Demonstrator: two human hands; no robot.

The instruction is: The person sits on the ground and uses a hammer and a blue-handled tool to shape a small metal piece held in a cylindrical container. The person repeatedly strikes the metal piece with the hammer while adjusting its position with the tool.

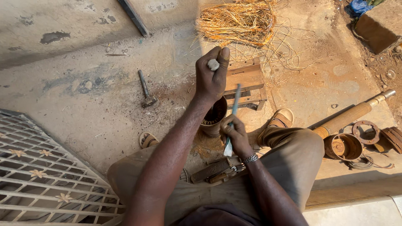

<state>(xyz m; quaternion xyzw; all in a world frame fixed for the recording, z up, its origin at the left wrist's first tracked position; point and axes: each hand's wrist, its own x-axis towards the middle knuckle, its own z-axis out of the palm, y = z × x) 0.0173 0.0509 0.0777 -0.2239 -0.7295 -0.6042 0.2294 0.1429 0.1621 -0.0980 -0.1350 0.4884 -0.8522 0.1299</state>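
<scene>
Though only its pale end shows above the fist, the short metal tool clenched in the left hand looks hard, stiff and fairly heavy, best taken around its middle in a full fist as it is here. The right hand is closed around the lower half of a thin blue-grey rod, rigid and light, standing tilted over the rusty round metal housing on the ground between the sandalled feet. A hammer lies well apart on the concrete, a rusty shaft to the right.

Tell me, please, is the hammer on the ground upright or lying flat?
Lying flat: the hammer rests lengthwise on the ground, head nearest the person.
</scene>
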